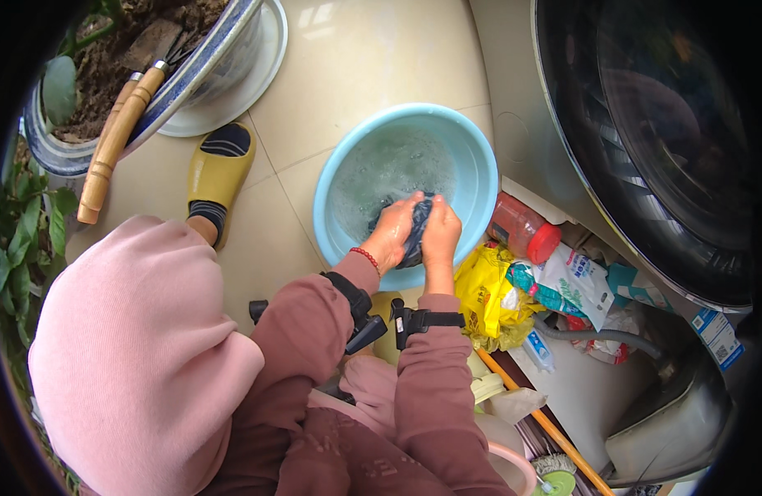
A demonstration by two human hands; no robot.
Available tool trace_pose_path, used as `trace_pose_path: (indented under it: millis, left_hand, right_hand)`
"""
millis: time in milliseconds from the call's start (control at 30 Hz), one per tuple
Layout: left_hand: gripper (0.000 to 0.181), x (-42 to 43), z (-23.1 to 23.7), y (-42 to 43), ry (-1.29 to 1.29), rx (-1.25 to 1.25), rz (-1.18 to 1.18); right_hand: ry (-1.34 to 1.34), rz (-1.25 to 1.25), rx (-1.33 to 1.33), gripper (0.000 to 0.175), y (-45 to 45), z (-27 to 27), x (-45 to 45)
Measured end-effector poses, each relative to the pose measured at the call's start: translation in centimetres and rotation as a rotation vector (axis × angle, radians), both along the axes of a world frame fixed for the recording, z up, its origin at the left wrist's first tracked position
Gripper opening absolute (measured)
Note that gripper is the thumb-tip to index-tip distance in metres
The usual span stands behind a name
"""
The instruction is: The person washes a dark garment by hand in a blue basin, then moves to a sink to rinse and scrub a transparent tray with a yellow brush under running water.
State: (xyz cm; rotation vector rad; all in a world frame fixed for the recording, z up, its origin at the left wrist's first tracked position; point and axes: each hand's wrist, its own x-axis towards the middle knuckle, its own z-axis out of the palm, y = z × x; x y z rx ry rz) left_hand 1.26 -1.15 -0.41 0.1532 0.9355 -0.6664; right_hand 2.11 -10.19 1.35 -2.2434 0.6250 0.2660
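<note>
A light blue plastic basin [324, 204] holds cloudy, sudsy water [406, 155] and stands on the tiled floor in front of me. Over its near side, my left hand [393, 229] and my right hand [441, 232] grip a wet dark cloth item [416, 239] between them. Part of the dark cloth hangs down by the water behind my left hand. A red bead bracelet circles my left wrist, and black straps with small devices sit on both sleeves.
Right of the basin lie a red-lidded plastic jar [523, 226], a yellow plastic bag [489, 297], other packaging and a wooden pole [548, 428], beside a front-loading washing machine [517, 80]. At upper left, wooden-handled garden tools [124, 130] rest on a large plant pot [189, 74].
</note>
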Motion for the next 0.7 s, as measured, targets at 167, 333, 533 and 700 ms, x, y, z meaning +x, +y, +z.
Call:
trace_pose_path:
  millis: [167,333,533,700]
  left_hand:
    - [0.032,1.4,1.1,2.0,-0.295,0.059,-0.224]
    - [0.063,2.9,0.2,5.2,-0.512,0.418,-0.236]
    - [0.071,2.5,-1.4,5.8,-0.428,0.281,-0.250]
    - [0.069,1.7,-3.7,6.1,-0.148,0.340,-0.035]
  right_hand:
    - [0.173,-0.457,0.725,0.042,-3.8,1.5,0.2]
    - [0.711,0.046,0.382,0.036,-7.7,5.7,-0.2]
    - [0.126,0.227,0.433,0.025,-7.4,7.4,-0.5]
    - [-0.161,-0.362,0.942,0.040,-6.9,5.7,0.4]
